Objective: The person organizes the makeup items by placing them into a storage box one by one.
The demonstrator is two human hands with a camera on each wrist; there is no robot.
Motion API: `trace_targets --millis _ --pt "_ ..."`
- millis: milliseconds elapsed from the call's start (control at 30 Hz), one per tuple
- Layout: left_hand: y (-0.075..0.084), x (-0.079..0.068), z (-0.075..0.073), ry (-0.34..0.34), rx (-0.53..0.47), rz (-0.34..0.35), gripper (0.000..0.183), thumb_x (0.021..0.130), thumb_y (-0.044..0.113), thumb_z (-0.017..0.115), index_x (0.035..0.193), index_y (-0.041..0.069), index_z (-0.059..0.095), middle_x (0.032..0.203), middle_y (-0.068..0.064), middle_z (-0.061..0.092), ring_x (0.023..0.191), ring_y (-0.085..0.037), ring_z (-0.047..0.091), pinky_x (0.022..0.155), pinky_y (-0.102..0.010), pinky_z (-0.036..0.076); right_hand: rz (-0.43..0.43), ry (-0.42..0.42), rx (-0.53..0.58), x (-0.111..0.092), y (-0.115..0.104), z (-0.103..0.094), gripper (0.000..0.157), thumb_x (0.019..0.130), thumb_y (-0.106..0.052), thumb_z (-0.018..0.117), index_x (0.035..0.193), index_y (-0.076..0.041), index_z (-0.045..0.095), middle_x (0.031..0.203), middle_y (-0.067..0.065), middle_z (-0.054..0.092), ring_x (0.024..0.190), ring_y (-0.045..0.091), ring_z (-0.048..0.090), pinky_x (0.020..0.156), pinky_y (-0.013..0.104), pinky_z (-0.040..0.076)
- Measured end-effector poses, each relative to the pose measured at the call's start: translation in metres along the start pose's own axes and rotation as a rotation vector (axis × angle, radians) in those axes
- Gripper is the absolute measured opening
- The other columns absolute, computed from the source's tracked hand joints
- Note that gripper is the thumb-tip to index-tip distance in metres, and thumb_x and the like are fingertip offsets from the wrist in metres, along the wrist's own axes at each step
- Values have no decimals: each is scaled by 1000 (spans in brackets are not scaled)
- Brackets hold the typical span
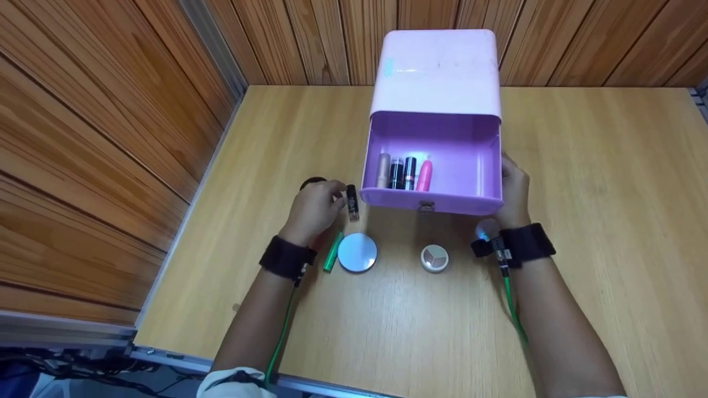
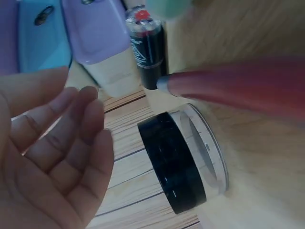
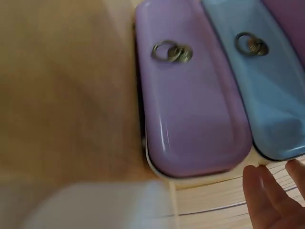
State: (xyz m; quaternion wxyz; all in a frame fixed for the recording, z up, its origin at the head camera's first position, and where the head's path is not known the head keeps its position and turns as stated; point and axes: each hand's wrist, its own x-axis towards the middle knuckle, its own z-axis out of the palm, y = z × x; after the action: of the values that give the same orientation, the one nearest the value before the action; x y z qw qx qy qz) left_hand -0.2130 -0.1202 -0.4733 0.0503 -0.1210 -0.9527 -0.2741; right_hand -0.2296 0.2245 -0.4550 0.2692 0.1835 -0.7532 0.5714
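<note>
My left hand [image 1: 315, 207] hovers over the table with relaxed, slightly bent fingers and nothing in them. Just right of it stands a black lipstick tube [image 1: 353, 203]. A clear jar with a black lid [image 2: 174, 162] is beside its fingers, mostly hidden by the hand in the head view. A blurred reddish stick [image 2: 238, 88] crosses the left wrist view. My right hand [image 1: 513, 190] is at the right side of the pink drawer box [image 1: 437, 77], fingers [image 3: 262, 195] by its side wall, partly hidden. Its purple top drawer [image 1: 464, 143] is pulled out.
In the drawer stand a mauve tube [image 1: 383, 171], two black tubes and a pink one [image 1: 424, 176]. In front lie a green tube [image 1: 333, 252], a round blue-white compact [image 1: 357, 252] and a small three-part palette [image 1: 435, 258]. Wooden walls border the table.
</note>
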Motion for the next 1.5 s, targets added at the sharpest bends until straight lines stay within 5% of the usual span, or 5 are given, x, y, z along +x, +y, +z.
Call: trace_targets --millis 567,700,1000,1267,1500 --pt "9 39 27 -178 256 -107 25 92 37 63 96 12 65 71 -2 60 64 -19 56 53 -33 43 98 64 -8 7 21 -4 14 91 1 65 101 6 74 93 8 73 79 10 67 70 20 52" --pt "11 39 21 -185 147 -125 24 89 33 66 100 12 68 75 -2 61 64 -18 56 52 -31 41 115 70 -22 5 32 -5 15 92 -2 66 103 3 75 96 10 73 81 12 68 72 22 53" --pt "15 21 -31 -164 -372 -214 44 93 27 66 133 12 58 81 -7 67 66 -25 63 49 -28 48 162 52 -11 9 5 -3 16 93 -1 64 103 8 72 98 13 72 82 7 67 72 19 53" --pt "24 13 -67 39 -599 -48 50 96 12 62 144 13 46 88 -12 65 71 -27 64 62 -32 57 176 54 -65 11 -11 -2 19 93 2 62 110 9 68 112 21 67 93 3 64 83 22 53" --pt "58 11 -88 173 -575 197 34 93 13 68 124 0 62 100 -6 67 64 -21 64 58 -32 56 143 58 -81 10 -9 0 22 93 4 62 114 6 67 119 18 64 106 12 64 91 27 51"
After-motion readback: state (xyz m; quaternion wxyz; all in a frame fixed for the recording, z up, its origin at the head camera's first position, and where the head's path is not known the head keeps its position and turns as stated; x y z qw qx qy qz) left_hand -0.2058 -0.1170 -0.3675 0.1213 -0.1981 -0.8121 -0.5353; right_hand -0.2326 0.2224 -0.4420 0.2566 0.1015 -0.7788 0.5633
